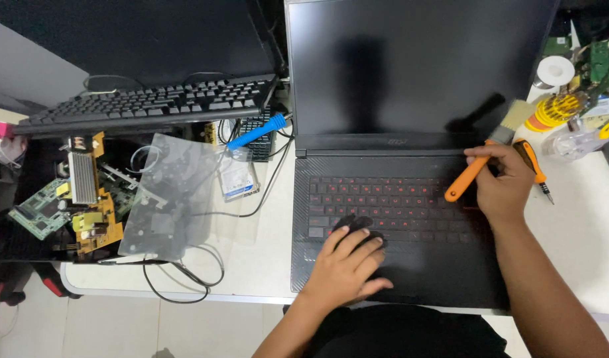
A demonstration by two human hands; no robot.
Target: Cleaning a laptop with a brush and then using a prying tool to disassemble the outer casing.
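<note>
- My right hand (503, 189) grips one orange-handled brush (487, 156) at the laptop (410, 199) hinge, right of centre.
- My left hand (347, 265) lies flat, fingers spread, on the keyboard's lower edge, holding nothing.
- I judge the brushing under way; much of the keyboard remains.
- Count: one laptop, one brush, one screwdriver (535, 166), one black keyboard (152, 103) upper left.
</note>
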